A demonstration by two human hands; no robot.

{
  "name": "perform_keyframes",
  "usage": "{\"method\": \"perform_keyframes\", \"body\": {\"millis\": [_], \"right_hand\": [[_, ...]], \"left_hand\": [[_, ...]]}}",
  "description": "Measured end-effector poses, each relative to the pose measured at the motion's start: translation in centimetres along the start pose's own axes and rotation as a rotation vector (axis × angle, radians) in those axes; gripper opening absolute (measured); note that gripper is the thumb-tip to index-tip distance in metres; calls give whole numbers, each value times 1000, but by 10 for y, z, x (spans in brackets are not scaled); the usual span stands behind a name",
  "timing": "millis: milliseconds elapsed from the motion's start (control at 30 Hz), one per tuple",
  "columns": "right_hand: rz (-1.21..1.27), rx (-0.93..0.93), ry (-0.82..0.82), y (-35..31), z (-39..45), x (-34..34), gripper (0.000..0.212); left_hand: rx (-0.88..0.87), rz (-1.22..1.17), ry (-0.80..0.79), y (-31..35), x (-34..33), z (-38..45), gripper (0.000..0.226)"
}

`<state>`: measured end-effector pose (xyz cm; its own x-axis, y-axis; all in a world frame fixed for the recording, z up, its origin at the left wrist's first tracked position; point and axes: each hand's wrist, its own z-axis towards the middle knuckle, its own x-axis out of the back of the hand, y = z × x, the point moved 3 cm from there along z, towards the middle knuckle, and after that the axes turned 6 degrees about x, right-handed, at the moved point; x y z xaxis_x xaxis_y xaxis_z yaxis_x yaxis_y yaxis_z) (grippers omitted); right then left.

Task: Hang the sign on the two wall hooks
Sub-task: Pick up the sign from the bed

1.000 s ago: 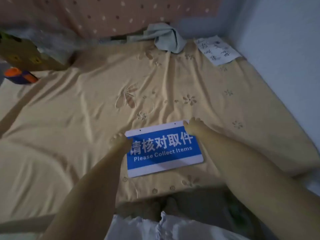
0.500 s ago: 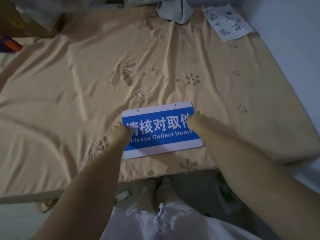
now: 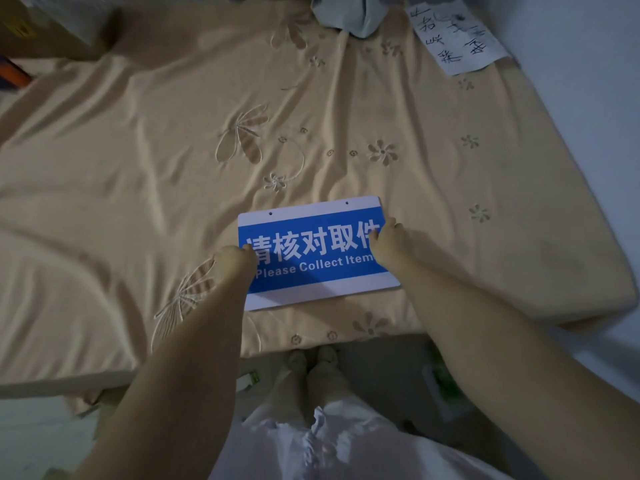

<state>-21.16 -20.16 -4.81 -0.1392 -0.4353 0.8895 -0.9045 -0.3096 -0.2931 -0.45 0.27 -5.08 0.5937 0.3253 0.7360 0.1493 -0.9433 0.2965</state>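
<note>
A blue and white sign (image 3: pixel 311 251) with white lettering and two small holes along its top edge sits at the near edge of the bed (image 3: pixel 138 168). My left hand (image 3: pixel 233 259) grips its left edge and my right hand (image 3: pixel 386 242) grips its right edge, fingers closed over the sign's face. The sign is tilted slightly, right side higher. No wall hooks are in view.
The tan embroidered sheet covers the bed. A handwritten paper (image 3: pixel 453 36) lies at the far right corner, a grey cloth (image 3: pixel 349 12) at the far middle. A pale wall (image 3: pixel 588 98) runs along the right. My feet (image 3: pixel 313 358) stand on the floor below.
The view has tipped downward over the last second, so the bed and sign sit higher in frame. Both hands have stayed on the sign's edges; the right hand slid down from the top corner.
</note>
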Motion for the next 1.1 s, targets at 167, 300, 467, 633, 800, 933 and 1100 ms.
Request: {"method": "perform_keyframes", "body": {"millis": [167,300,467,633,800,933,1100], "right_hand": [[99,96,-60,9,0,4,52],[382,159,-52,12,0,7,49],[777,118,29,1,-2,25,32],[825,246,31,-10,1,57,61],[804,329,212,-17,5,99,72],[830,400,353,-22,6,135,67],[851,491,466,-37,-6,173,58]], "left_hand": [[9,-165,-25,-3,3,0,57],[-30,-406,-31,7,8,-11,70],[-166,-522,36,32,28,-27,56],[-369,-570,111,73,64,-44,48],[-587,-602,103,109,86,-33,52],[-649,-725,77,130,112,-67,50],[-720,-851,99,142,135,-86,46]]}}
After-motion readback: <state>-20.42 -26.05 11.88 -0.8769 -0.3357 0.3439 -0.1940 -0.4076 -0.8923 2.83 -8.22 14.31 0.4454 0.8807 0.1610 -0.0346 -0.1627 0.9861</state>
